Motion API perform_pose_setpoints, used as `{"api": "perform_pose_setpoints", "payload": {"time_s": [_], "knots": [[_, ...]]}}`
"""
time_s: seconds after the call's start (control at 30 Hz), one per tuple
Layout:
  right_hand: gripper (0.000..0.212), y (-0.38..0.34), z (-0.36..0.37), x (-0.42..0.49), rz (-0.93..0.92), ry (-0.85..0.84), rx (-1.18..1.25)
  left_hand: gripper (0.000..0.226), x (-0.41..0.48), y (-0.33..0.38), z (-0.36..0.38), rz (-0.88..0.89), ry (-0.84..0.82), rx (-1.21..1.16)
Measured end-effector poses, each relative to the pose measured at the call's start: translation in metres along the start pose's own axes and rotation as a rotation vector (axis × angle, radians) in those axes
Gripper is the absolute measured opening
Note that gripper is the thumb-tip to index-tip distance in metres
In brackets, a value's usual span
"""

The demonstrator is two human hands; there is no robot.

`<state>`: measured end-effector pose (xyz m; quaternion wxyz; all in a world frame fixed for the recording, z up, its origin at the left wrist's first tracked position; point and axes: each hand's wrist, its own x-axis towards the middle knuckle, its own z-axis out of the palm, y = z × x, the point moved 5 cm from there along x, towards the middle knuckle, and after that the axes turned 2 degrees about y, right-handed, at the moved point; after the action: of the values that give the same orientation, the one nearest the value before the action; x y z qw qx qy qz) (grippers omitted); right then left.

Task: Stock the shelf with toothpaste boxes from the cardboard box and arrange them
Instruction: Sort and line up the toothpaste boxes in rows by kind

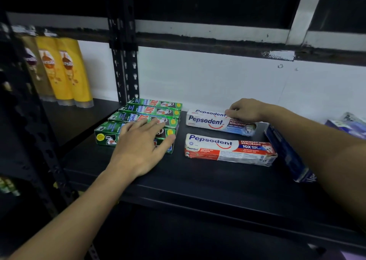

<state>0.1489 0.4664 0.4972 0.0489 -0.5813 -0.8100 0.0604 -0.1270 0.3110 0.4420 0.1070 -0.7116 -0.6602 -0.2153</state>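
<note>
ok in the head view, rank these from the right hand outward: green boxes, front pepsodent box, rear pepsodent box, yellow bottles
1. rear Pepsodent box, gripped by the right hand at the back of the shelf.
2. front Pepsodent box, just in front of it.
3. green boxes, to the left.
4. yellow bottles, in the far left bay.

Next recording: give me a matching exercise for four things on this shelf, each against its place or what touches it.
Things:
1. green boxes
2. rear Pepsodent box
3. front Pepsodent box
4. yellow bottles

Places or states:
A. held by the right hand
B. left of the upright post
C. under the flat left hand
D. untouched, nearest the shelf's front edge

Pairs: 1-C, 2-A, 3-D, 4-B
</note>
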Motion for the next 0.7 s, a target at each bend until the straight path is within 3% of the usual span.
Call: {"api": "perform_pose_setpoints", "payload": {"time_s": [0.17,0.3,0.43,0.6,0.7], "knots": [[0.060,-0.006,0.004,-0.001,-0.031,0.002,0.060,0.081,0.000,0.000,0.001,0.000,0.003,-0.010],[0.053,-0.004,0.009,0.003,-0.069,-0.010,0.058,0.079,0.001,-0.001,0.001,-0.001,0.018,-0.013],[0.056,0.001,0.010,0.000,-0.015,-0.163,0.216,0.079,0.001,-0.001,0.001,0.003,0.018,-0.019],[0.057,-0.002,0.001,0.004,-0.093,0.055,0.080,0.079,0.001,-0.001,0.000,-0.002,0.022,-0.013],[0.072,0.001,-0.001,-0.004,-0.078,-0.068,0.083,0.082,0.000,-0.001,0.000,-0.001,0.022,-0.016]]}}
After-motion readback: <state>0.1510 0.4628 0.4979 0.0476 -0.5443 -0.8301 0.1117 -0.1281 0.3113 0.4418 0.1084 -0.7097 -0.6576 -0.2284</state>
